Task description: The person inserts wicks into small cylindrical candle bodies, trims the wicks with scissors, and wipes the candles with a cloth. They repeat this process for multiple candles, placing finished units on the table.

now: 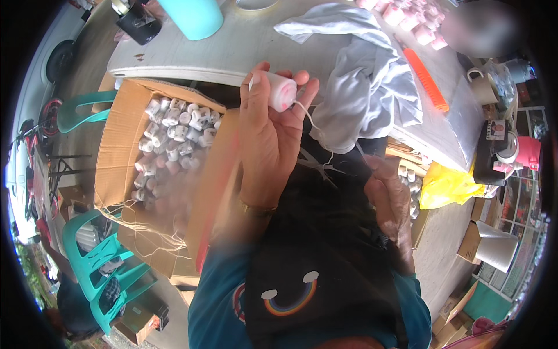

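Head view: the left fingers (260, 96) grasp a white-and-pink cylinder (282, 93) at the edge of the pale surface (186, 55), where a grey cloth (372, 72) lies rumpled. A green chair (71, 239) stands on the left. The top edge crops a turquoise container (193, 17); haze blurs the cardboard box's (115, 148) lower contents. Whether the right fingers (382, 170) pinch anything, I cannot tell.

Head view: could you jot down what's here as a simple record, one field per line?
Left hand: holding a white-and-pink cylinder
Attached: pale string trailing from the cylinder's end
Right hand: below the pale grey cloth; grip unclear
Left side: open cardboard box with many small whitish cylinders
Table: the cloth, a long orange object
Right side: yellow bag
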Tool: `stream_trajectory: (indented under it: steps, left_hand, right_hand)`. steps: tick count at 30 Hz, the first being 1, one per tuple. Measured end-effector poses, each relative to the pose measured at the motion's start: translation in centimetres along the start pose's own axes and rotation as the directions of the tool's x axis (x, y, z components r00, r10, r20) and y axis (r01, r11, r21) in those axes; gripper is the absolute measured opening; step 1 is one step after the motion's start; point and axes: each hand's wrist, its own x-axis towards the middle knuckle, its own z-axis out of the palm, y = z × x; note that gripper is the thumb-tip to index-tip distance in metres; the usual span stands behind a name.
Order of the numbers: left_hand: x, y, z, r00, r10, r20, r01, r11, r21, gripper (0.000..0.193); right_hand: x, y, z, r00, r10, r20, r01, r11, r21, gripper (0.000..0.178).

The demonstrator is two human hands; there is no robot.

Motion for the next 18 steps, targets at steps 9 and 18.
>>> stream_trajectory:
  steps: [9, 18]
  left_hand:
    - [0.5, -0.2, -0.3, 0.999, 0.053, -0.010, -0.053, 0.999, 0.010, 0.039]
    - [0.5, -0.4, -0.3, 0.998, 0.065, 0.010, -0.065, 0.997, 0.035, 0.038]
  right_hand:
    - [-0.3, 0.5, 1.4, 0.992, -0.127, -0.025, 0.117, 0.962, -0.247, 0.065]
    - [-0.1, 0.7, 1.7, 0.992, -0.108, -0.062, 0.090, 0.967, -0.239, 0.066]
